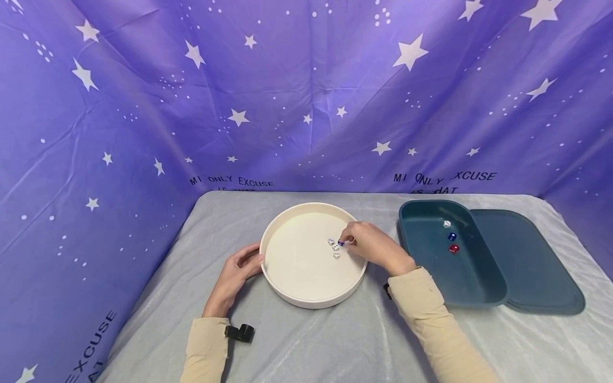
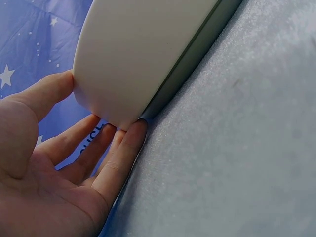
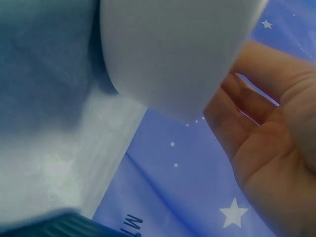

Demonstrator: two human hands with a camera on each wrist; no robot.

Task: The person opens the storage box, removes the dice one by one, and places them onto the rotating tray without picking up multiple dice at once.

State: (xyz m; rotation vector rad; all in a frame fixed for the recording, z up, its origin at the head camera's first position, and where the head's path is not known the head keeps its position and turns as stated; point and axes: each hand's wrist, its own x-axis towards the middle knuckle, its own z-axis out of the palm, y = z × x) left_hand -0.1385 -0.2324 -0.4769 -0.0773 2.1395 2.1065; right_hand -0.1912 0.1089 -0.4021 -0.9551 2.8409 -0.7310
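Observation:
A round cream tray [image 1: 297,271] with a raised rim rests on the grey cloth. At its left edge my left hand [image 1: 236,273] holds it, thumb at the rim and fingertips against the outer wall in the left wrist view. Over the tray's right side, my right hand [image 1: 371,246] pinches a blue die [image 1: 341,243] between thumb and fingers. Beside those fingers lie three small white dice: one die [image 1: 330,241] farther back, another die [image 1: 336,247] in the middle, and a die [image 1: 337,256] nearer me. The right wrist view hides the fingertips behind the tray wall.
Right of the tray stands a dark teal container [image 1: 471,284] holding a white die [image 1: 447,224], a blue die [image 1: 452,236] and a red die [image 1: 454,248]. A flat teal lid [image 1: 531,260] lies against its right side. A purple star-patterned curtain [image 1: 306,64] hangs behind the table.

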